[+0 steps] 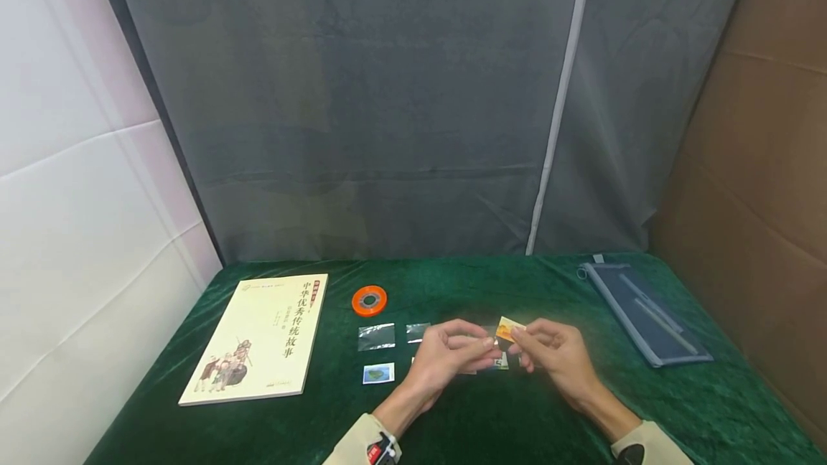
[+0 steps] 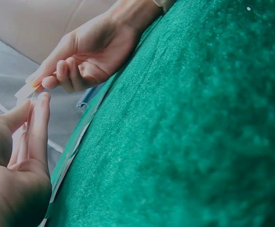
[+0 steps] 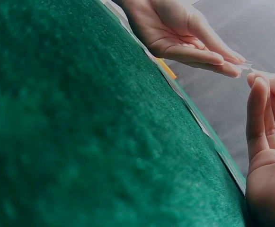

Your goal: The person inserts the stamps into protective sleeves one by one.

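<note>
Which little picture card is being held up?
The yellow card, pinched by the right hand; the blue card, left of both hands, lies on the green cloth.

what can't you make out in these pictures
Head: the cards partly hidden by the left hand.
Head: the design on the small yellow card, too small and partly covered by the right hand.
Head: exact contents of the blue pouch, dim through its cover.
Right wrist: the clear film's outline, thin and partly covered by fingertips.
Left wrist: left hand, cut off by the left edge.
</note>
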{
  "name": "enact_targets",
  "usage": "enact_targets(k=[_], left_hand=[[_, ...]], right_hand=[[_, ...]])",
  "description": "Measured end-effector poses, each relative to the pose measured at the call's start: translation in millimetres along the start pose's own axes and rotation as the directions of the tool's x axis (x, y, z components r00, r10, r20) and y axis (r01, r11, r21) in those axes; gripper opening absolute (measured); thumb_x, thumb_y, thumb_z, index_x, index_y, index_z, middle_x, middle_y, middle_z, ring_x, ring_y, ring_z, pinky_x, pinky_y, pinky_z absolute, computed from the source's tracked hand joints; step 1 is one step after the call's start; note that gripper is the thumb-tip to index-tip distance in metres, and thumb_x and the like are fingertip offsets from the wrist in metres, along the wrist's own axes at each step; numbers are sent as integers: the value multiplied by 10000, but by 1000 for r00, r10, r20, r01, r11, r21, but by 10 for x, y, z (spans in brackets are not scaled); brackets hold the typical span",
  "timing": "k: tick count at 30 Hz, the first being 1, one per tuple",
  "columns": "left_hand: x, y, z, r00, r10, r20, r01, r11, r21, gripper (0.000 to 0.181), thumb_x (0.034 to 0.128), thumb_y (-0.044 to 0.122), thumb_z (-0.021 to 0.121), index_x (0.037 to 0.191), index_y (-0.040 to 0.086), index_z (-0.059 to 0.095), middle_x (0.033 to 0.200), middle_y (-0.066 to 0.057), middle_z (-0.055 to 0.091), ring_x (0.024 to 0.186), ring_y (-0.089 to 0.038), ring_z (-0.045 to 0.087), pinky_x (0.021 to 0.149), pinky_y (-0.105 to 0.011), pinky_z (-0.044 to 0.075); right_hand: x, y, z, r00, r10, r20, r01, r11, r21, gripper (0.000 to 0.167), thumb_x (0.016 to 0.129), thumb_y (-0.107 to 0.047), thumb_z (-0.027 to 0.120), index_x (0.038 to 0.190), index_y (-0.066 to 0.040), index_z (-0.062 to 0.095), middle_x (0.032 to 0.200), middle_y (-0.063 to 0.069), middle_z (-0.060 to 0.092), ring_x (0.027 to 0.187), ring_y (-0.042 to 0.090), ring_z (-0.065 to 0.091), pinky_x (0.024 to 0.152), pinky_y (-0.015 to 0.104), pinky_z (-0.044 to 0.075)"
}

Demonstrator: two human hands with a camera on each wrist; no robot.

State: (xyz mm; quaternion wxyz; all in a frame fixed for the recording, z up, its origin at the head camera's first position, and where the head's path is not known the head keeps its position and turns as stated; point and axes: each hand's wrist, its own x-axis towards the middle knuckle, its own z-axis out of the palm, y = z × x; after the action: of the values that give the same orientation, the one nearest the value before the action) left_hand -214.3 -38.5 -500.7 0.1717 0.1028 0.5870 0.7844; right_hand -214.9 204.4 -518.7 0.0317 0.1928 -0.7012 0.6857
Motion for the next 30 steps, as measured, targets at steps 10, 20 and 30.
enact_targets(k=[10,20,30], left_hand=[[-7,0,-7,1000,0,3,0,1000,-12,496,938,134,861,1318,-87,630,1138,-229,813,1040,-299,821,888,-366,656],[-3,18,-14,999,4,-32,-2,998,57,511,927,189,880,1310,-47,638,1116,-170,832,1045,-322,818,888,-387,661],[-16,27,-24,999,4,-53,2,993,115,526,926,219,883,1328,-21,644,1145,-121,836,1026,-275,825,887,-403,671]], right_hand=[[1,5,4,1000,14,-4,-14,1000,1,135,1056,-54,684,1003,66,714,845,94,807,646,72,689,567,320,625],[-6,-15,17,1000,30,-2,-30,1000,-8,136,1039,-54,709,952,50,694,827,132,800,629,74,683,547,302,613],[-11,-38,21,999,36,-6,-36,999,-13,133,1034,-57,719,940,34,696,813,146,797,627,71,686,541,314,611]])
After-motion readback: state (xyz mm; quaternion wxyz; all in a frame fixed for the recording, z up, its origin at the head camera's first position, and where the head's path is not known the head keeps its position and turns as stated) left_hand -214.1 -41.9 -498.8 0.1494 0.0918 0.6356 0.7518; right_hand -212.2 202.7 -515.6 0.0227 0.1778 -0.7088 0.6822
